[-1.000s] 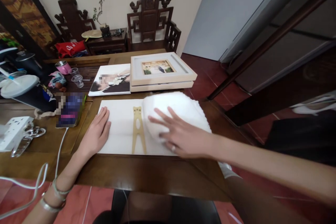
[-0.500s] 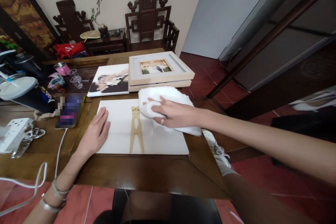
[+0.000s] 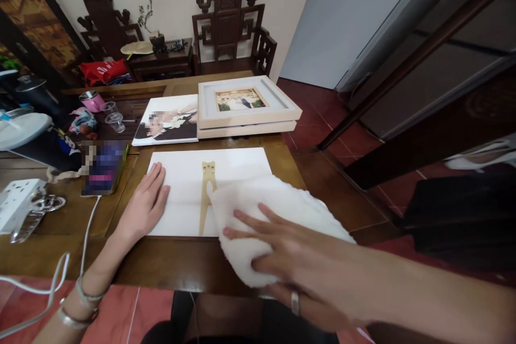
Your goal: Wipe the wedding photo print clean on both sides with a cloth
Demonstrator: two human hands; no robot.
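Observation:
A white panel (image 3: 234, 164), the back of a picture frame with a tan stand strip (image 3: 206, 188) down its middle, lies flat on the wooden table (image 3: 181, 263). My left hand (image 3: 143, 207) rests flat on the panel's left edge, fingers stretched out. My right hand (image 3: 296, 260) presses a white cloth (image 3: 274, 207) onto the panel's near right corner, fingers spread over the cloth.
Behind the panel lie a photo print (image 3: 167, 121) and two stacked light wood frames (image 3: 245, 107). On the left are a phone (image 3: 102, 166) on a white cable, a power strip (image 3: 18, 204), cups and clutter. Dark carved chairs (image 3: 229, 21) stand at the wall.
My right hand has swept the cloth from the panel's far right corner to its near right corner, toward me. My left hand has stayed in place.

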